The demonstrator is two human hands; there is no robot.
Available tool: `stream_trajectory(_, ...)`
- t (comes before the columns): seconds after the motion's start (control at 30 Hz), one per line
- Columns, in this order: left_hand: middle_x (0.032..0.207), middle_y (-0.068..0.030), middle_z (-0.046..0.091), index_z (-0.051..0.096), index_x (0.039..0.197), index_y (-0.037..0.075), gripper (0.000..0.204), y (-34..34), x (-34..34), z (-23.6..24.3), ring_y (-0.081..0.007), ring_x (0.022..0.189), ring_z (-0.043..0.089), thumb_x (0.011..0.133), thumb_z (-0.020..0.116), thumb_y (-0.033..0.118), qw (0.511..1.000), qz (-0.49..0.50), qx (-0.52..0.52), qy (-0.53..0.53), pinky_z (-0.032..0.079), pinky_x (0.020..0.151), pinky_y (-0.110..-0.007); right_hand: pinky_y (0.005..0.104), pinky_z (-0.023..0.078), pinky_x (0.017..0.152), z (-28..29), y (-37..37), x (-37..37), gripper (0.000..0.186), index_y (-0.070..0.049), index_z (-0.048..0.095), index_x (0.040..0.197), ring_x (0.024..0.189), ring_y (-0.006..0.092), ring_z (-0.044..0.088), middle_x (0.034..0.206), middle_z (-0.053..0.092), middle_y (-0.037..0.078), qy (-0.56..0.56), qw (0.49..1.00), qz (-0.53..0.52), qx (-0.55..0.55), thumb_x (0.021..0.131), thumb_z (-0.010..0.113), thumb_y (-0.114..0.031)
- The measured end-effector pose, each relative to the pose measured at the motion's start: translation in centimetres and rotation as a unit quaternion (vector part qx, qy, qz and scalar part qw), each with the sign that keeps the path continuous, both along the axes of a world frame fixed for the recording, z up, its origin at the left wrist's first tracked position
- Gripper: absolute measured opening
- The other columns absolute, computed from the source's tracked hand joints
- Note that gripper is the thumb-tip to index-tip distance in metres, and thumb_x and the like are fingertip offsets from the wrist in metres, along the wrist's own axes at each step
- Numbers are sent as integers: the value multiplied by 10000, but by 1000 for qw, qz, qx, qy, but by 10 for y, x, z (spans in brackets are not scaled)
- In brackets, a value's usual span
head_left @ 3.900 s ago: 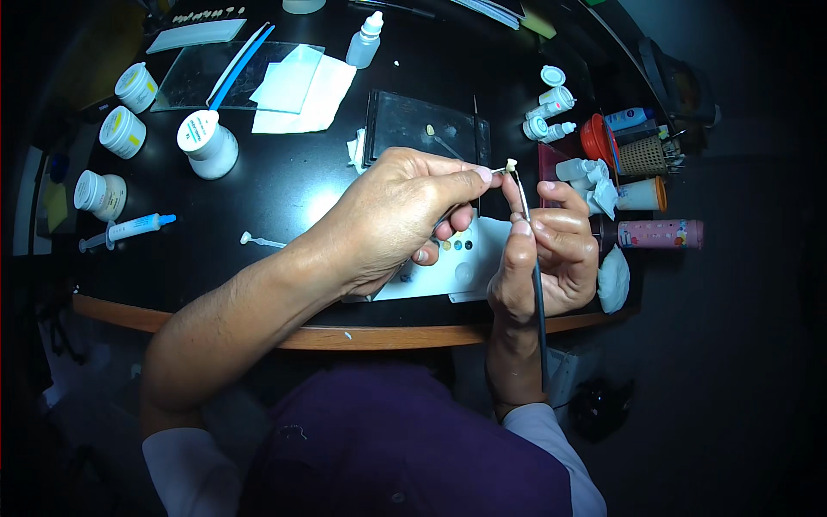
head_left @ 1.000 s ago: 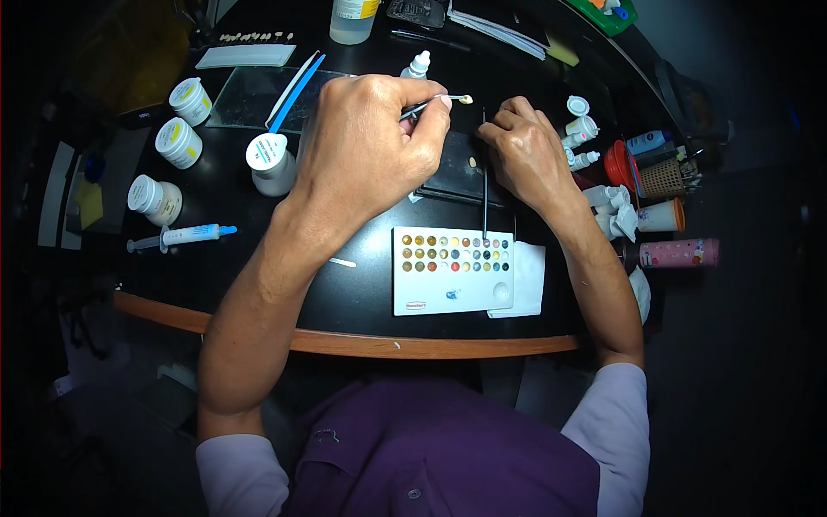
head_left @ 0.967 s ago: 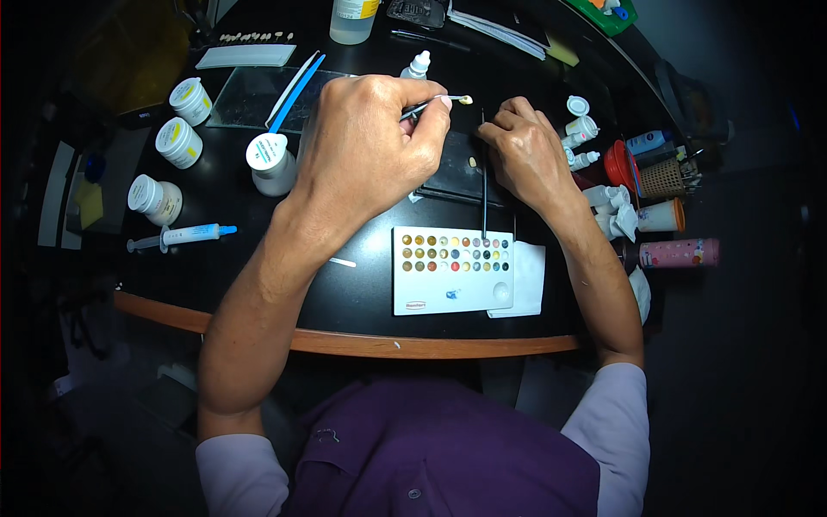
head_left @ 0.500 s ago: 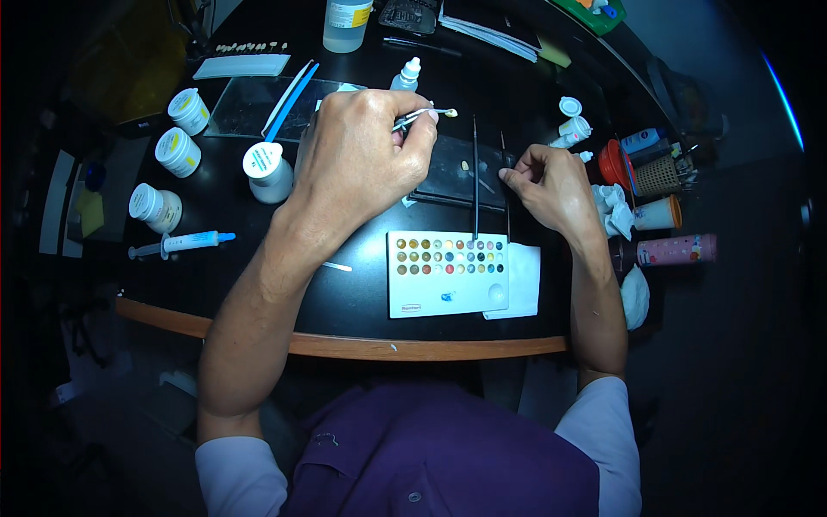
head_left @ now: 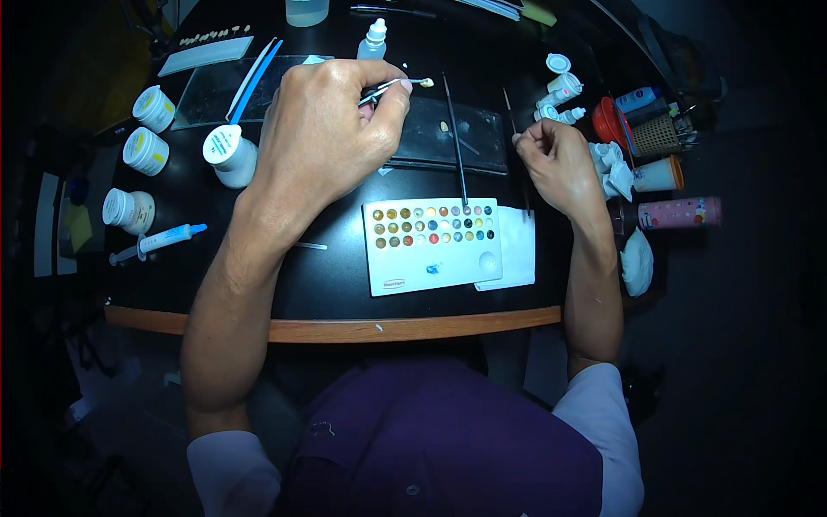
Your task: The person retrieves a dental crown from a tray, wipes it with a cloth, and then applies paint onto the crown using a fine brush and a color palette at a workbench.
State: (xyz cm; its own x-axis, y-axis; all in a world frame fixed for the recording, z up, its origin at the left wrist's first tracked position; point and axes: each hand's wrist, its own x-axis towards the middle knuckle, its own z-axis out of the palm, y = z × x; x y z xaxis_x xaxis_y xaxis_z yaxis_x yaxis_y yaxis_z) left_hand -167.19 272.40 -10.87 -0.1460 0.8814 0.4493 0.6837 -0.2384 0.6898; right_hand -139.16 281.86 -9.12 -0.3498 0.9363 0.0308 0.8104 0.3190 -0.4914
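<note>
My left hand [head_left: 332, 129] is closed around slim metal tweezers [head_left: 372, 92]. At their tip sits a small, cream, tooth-shaped piece [head_left: 425, 83], raised over the far part of the desk. On the right, my right hand [head_left: 560, 164] pinches a thin dark brush [head_left: 510, 108] between thumb and fingers, its tip pointing away from me. Another dark brush [head_left: 457, 146] rests with its lower end on the white palette [head_left: 405, 280], whose rows of small wells hold many colours. A second small cream piece [head_left: 444, 127] lies on the dark slab [head_left: 482, 142] between my hands.
Lidded white jars [head_left: 145, 151] and a syringe [head_left: 172, 239] stand or lie at the left. A dropper bottle [head_left: 372, 41] is behind my left hand. Folded white paper [head_left: 517, 258] lies under the palette. Small bottles, a red bowl [head_left: 610, 121] and a pink cylinder [head_left: 680, 212] crowd the right.
My right hand has moved the thin brush rightward, away from the palette. The left hand still holds the tweezers with the cream piece. The whole view has shifted slightly.
</note>
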Motion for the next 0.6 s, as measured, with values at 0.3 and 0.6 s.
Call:
stream_trajectory(0.3,629,-175,718,816,1034,-63,274,5,2,-9,-172,514,694,949,673,155,997,-11,77,28,510,493,-246,218,481,616,-2,-70,54,120,22,613,1128,705,92,624,892,727,127,415,881,83,-211,1016,622,-19)
stream_trajectory(0.6,633,-136,706,820,1029,-61,284,4,10,-7,-152,497,622,950,679,173,997,-20,66,18,432,501,-263,267,573,713,-61,-116,50,221,48,677,1136,798,165,706,889,708,132,544,832,103,38,967,782,-50)
